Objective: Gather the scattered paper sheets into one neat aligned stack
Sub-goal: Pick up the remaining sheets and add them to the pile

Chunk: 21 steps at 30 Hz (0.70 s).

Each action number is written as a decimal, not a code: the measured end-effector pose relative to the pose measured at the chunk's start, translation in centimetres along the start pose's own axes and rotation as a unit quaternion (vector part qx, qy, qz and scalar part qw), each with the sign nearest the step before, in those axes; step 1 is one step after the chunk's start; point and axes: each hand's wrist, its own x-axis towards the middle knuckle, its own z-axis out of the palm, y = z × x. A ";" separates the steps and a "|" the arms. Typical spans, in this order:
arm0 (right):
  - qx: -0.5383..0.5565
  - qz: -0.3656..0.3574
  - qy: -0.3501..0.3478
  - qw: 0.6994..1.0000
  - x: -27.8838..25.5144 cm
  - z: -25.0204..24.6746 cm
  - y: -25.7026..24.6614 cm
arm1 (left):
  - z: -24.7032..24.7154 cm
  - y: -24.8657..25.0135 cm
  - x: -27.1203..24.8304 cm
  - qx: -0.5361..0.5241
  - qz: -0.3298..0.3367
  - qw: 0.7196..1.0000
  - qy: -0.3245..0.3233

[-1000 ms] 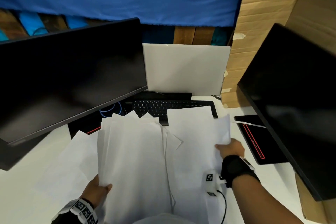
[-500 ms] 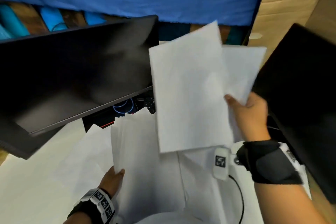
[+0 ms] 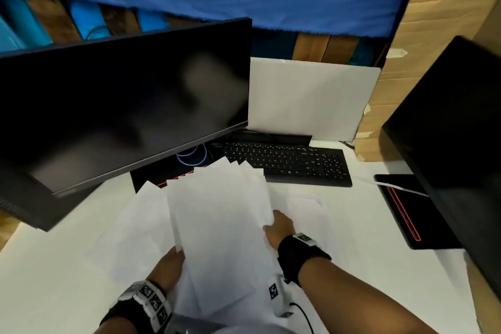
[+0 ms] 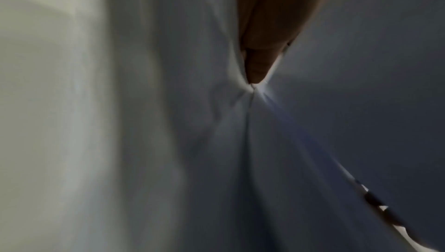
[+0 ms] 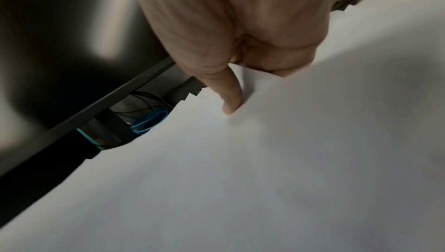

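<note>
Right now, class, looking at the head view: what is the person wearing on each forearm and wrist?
Both forearms are bare, with no sleeves. The left wrist carries a black strap with a grey band of square black-and-white tags. The right wrist wears a wide black strap with a small tag on top; a white tagged module hangs below it, trailing a thin black cable.

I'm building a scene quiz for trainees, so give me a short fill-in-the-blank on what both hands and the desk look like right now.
1. Both hands hold one bundle of white ____.
2. The left hand grips the bundle's near-left edge, and the right hand holds its ____ edge.
3. The far edges of the paper sheets are fanned, not ____.
4. Beyond the bundle lies a black ____.

Missing words: paper sheets; right; aligned; keyboard
</note>
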 end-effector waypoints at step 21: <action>0.046 0.053 0.042 0.997 1.8 -0.2 -1.3 | -0.2 -2.4 2.2 0.155 0.053 0.986 -0.008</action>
